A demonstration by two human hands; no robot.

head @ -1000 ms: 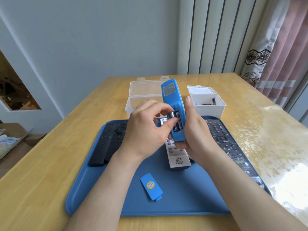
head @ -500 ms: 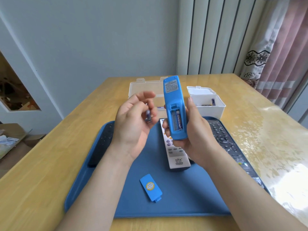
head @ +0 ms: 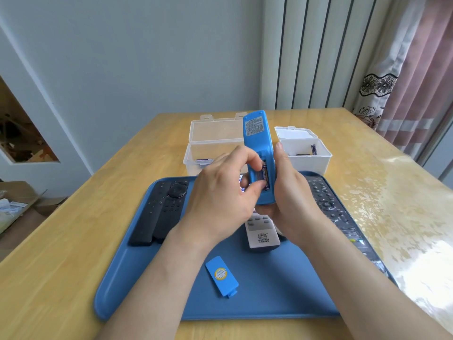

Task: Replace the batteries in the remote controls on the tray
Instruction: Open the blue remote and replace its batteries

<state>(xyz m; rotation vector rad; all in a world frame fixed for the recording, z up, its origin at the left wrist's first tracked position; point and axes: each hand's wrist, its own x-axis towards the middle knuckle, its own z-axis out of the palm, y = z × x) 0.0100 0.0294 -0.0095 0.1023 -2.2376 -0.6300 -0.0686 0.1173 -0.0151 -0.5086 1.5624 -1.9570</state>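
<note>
At the centre of the frame the right hand point(head: 291, 197) grips a bright blue plastic remote control point(head: 256, 133) upright above the blue plastic tray point(head: 269, 298), with its back to the camera and its battery bay open. The left hand point(head: 220, 200) reaches in from the left, and its fingers point(head: 241, 154) and thumb pinch the ends of a purple-labelled cylindrical battery point(head: 265, 176) in the bay. I cannot tell whether the battery is going in or coming out. Either way, it seems best to press toward the spring end, tilt the free end first and keep the right grip firm. The blue rectangular battery cover point(head: 221, 276) lies on the tray at lower centre. A clear lidded plastic box point(head: 208, 153) and a white plastic box point(head: 308, 160) stand behind on the wooden counter point(head: 61, 266).
</note>
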